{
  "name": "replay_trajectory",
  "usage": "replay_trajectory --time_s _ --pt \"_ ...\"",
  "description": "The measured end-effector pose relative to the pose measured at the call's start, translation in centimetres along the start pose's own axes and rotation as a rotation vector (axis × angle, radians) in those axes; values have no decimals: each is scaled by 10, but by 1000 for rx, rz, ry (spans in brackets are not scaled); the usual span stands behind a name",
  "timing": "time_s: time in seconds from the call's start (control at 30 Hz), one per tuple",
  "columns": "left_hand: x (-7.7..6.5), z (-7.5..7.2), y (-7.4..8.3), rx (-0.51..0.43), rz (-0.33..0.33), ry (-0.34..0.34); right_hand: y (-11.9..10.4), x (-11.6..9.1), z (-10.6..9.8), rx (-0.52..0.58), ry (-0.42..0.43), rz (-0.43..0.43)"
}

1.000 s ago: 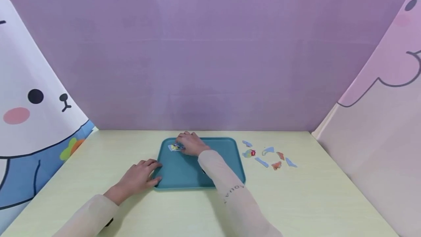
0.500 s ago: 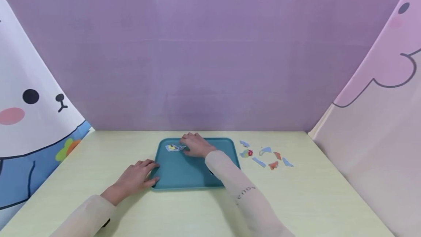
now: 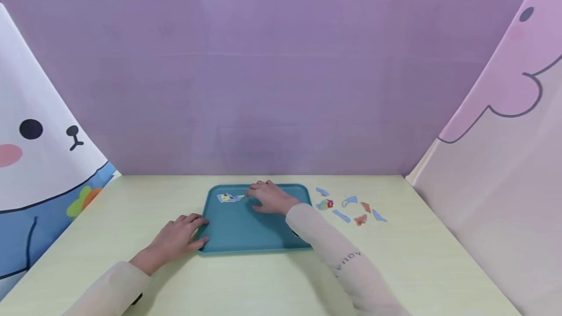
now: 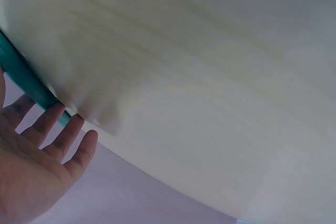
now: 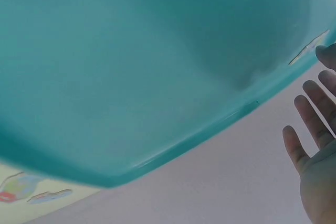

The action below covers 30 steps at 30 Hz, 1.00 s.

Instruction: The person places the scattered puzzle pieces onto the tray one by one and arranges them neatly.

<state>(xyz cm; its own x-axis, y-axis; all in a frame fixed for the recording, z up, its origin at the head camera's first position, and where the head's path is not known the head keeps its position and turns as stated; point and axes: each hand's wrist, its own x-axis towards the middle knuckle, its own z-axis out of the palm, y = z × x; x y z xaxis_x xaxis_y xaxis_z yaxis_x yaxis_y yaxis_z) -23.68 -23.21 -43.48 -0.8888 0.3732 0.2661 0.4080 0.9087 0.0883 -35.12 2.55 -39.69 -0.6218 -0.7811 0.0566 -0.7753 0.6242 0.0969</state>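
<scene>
A teal tray point(image 3: 254, 235) lies on the table. In its far left part are joined flat pieces of a picture puzzle point(image 3: 229, 198), blue with yellow. My right hand point(image 3: 273, 199) is over the far part of the tray, just right of these pieces, fingers extended and holding nothing. In the right wrist view, a piece point(image 5: 310, 47) shows by the thumb, near the tray's rim. At the tray's left side, my left hand point(image 3: 175, 240) touches the edge with thumb and fingers spread. Its loosely bent fingers also show along the teal rim point(image 4: 23, 74) in the left wrist view.
Right of the tray, several loose puzzle pieces lie scattered on the pale table point(image 3: 408, 267), among them a red-and-green one point(image 3: 325, 204), a blue strip point(image 3: 341, 215) and an orange one point(image 3: 361, 220). A purple curtain point(image 3: 281, 72) stands behind the table.
My right hand has drawn away to the right from the puzzle pieces, which now show more fully on the tray. My left hand keeps its place at the edge. The head view has shifted slightly.
</scene>
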Motion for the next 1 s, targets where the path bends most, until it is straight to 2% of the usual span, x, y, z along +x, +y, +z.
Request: replay_trajectory --time_s 0.63,1.0 --pt "-1 0 -1 -4 14 12 32 -44 0 45 39 24" --pt "0 3 -3 3 14 12 57 -74 3 114 95 111"
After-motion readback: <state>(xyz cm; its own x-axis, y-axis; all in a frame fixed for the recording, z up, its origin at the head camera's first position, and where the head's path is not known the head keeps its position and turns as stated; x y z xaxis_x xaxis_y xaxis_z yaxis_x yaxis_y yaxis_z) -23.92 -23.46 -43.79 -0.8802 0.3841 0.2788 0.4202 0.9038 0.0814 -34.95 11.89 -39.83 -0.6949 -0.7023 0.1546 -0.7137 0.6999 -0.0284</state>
